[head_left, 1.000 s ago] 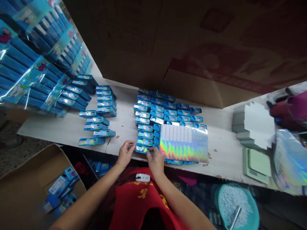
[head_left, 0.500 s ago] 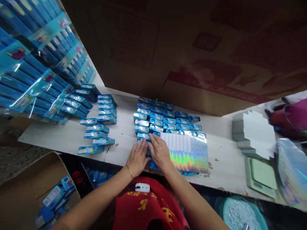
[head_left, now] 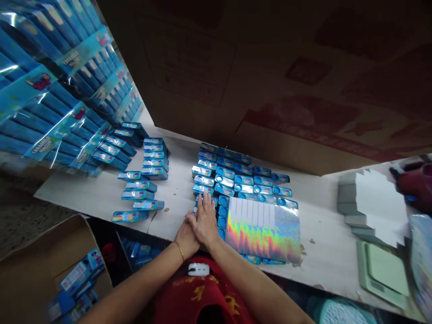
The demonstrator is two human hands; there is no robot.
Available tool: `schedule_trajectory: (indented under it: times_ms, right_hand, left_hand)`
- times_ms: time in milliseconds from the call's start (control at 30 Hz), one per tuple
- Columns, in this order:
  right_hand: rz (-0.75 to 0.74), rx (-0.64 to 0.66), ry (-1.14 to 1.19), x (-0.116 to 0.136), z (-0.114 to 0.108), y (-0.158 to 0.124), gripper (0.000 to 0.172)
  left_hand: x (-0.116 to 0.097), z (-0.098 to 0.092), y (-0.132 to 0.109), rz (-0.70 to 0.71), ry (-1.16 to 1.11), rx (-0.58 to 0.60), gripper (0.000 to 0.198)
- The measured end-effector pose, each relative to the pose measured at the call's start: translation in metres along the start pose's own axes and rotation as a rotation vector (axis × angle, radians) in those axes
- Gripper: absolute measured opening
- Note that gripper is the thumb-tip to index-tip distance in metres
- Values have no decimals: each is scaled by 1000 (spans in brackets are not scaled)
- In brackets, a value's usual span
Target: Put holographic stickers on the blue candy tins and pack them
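A block of small blue boxes stands in rows on the white table. My right hand lies flat, fingers stretched out, on the near left column of that block. My left hand is tucked under and beside it at the table's front edge, its fingers mostly hidden. A stack of holographic sheets lies on the boxes just right of my hands.
More blue boxes sit in loose stacks to the left, and wrapped packs pile up at far left. Cardboard cartons wall the back. White folded cards and a green scale lie right. An open carton sits below left.
Both hands went from pinching the nearest box to lying flat on the column, then drew together, the right hand now over the left. The camera view shifted.
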State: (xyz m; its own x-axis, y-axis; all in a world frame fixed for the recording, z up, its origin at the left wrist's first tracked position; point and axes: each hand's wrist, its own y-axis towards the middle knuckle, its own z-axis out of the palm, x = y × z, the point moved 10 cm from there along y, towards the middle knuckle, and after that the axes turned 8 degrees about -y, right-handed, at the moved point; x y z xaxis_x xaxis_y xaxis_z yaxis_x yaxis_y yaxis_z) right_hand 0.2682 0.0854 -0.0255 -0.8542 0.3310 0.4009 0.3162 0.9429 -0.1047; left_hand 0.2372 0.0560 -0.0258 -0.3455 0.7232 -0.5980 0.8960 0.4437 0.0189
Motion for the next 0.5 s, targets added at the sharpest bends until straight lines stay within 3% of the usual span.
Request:
schedule_trajectory:
  times_ms: [267,500]
  right_hand:
    - [16,24,-16,-19,-7,-2,68]
    - [-27,10,23,3,5,1,67]
  left_hand:
    - [2,7,0,-45,248,15,55]
    - [19,5,-10,-45,279,6,53]
